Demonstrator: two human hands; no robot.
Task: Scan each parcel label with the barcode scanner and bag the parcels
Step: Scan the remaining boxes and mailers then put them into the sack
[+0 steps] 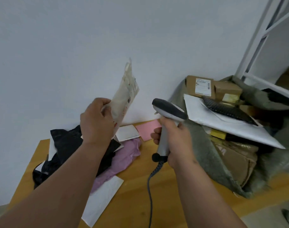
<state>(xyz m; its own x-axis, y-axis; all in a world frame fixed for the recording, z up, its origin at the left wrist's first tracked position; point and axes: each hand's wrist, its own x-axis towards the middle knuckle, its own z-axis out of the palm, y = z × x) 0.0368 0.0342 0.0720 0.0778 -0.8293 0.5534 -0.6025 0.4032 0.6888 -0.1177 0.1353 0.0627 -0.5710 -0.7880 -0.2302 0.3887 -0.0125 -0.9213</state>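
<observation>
The right hand (175, 137) grips the barcode scanner (168, 119) by its handle, head aimed toward nine o'clock. There the left hand (97, 122) pinches a cream parcel (125, 96) upright above the wooden table (137, 195). At three o'clock a grey sack (206, 155) holds boxes and mailers.

Both bare forearms reach forward from the bottom of the view, raised above the tabletop (133, 195). The left hand (96, 122) is turned with its back to the camera; its fingers and thumb pinch the lower edge of a white parcel (124, 96). The right hand (175, 139) is lower, fingers curled round the handle of the barcode scanner (168, 116).
</observation>
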